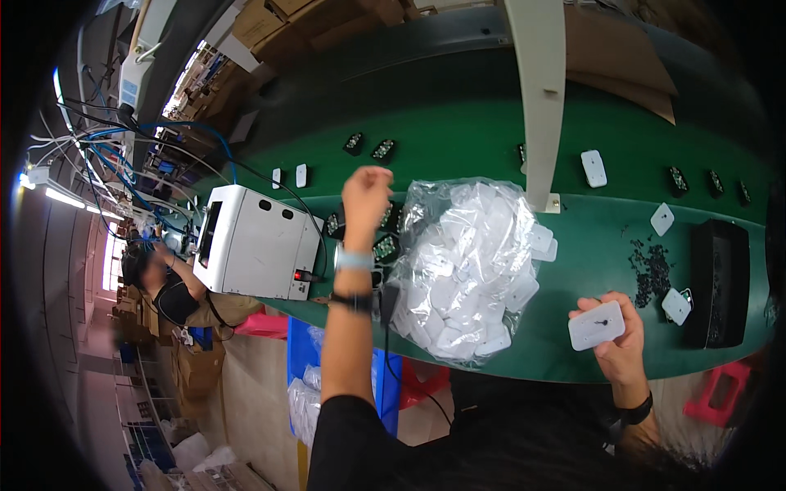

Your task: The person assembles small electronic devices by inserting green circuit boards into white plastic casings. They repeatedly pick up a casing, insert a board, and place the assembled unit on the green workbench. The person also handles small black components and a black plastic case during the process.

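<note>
Near the front edge of the bench [585, 262], I see the right hand [624, 350] closed around one end of a white cover [586, 331], thumb and fingers on its edges. From here I judge it light, stiff and smooth, perhaps a little slippery; the rim is the place to grip, clear of the small black piece [605, 323] on its face. The left hand [366, 196], fingers partly curled, is near the black units [386, 247] beside the bag [458, 270]; whether it holds anything I cannot tell.
</note>
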Motion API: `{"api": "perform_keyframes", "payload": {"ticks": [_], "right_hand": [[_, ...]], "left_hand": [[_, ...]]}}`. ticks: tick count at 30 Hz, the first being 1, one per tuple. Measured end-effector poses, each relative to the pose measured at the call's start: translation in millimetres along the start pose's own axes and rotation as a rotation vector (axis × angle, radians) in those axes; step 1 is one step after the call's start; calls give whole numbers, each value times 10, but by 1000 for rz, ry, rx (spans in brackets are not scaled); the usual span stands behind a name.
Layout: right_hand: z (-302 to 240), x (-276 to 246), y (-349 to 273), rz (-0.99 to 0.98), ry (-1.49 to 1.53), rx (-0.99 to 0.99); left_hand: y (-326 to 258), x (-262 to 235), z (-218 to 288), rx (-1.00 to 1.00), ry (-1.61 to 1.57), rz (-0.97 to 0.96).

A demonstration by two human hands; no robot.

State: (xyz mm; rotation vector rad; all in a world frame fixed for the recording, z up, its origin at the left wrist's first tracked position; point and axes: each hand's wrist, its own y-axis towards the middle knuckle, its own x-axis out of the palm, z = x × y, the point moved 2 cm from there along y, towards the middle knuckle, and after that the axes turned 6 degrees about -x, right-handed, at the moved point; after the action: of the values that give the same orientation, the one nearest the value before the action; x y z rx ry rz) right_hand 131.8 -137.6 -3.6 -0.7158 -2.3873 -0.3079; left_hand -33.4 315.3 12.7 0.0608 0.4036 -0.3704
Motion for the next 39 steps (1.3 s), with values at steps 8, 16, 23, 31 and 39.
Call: {"api": "perform_keyframes", "payload": {"ticks": [8, 16, 23, 31, 39], "right_hand": [[-135, 8, -183, 185, -63, -85], [-196, -28, -149, 218, 34, -97], [-105, -98, -67, 38, 195, -97], [-60, -122, -238, -48, 141, -12], [-294, -174, -509, -31, -276, -25]], "left_hand": [[1895, -144, -779, -15, 770, 345], [2186, -601, -925, 203, 689, 594], [-31, -444, 410, 123, -576, -95], [-2793, 874, 533, -233, -745, -604], [-3156, 1396, 887, -199, -470, -822]]}}
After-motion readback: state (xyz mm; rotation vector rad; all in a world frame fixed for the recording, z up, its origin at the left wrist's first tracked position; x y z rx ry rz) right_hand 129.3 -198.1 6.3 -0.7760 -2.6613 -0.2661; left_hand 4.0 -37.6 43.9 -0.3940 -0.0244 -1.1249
